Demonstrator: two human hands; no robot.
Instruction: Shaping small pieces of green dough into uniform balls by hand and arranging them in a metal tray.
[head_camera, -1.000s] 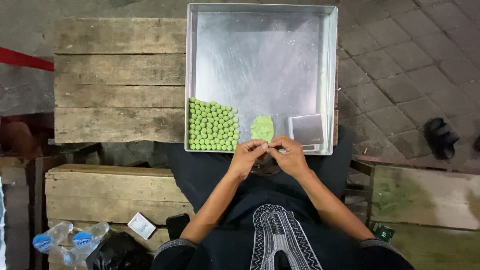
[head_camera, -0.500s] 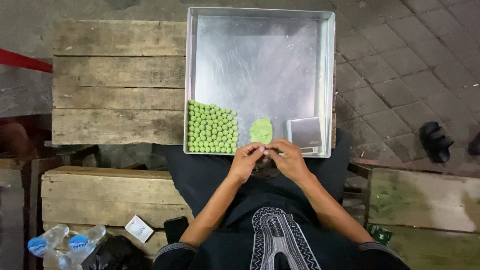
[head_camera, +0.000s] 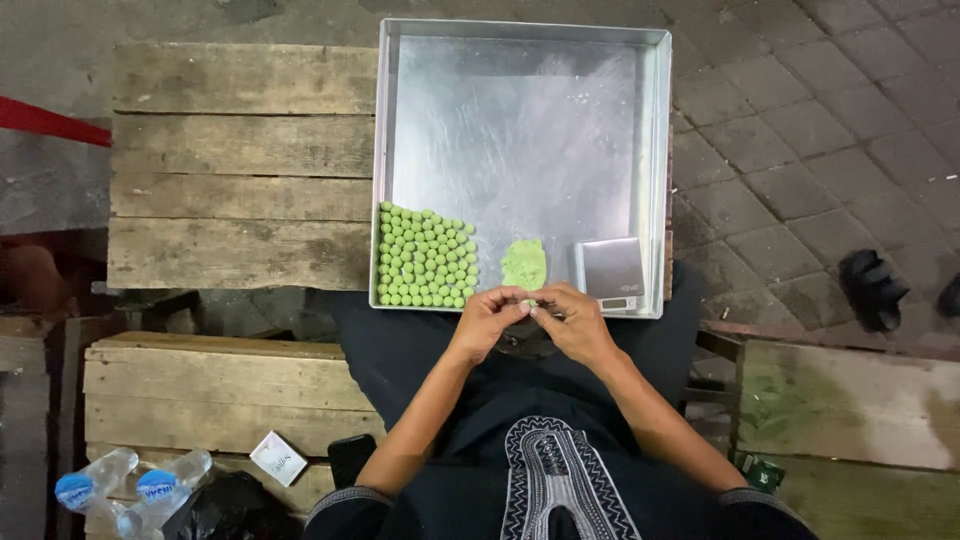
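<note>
A large square metal tray (head_camera: 520, 120) rests on a wooden bench and my lap. Several small green dough balls (head_camera: 425, 258) lie in tight rows at its near left corner. A flat lump of green dough (head_camera: 524, 264) sits beside them, with a small digital scale (head_camera: 610, 272) to its right. My left hand (head_camera: 487, 320) and my right hand (head_camera: 575, 322) meet at the tray's near rim, fingertips pinching a small piece of green dough (head_camera: 528, 301) between them.
Weathered wooden pallet benches (head_camera: 240, 160) stand to the left and near left. Two plastic bottles (head_camera: 130, 485), a small white box (head_camera: 277, 457) and a dark phone (head_camera: 350, 458) lie at lower left. Dark sandals (head_camera: 875, 288) rest on paving stones at right.
Both hands stay together at the tray's near edge, working the small piece of dough. The view has shifted slightly; nothing else has moved.
</note>
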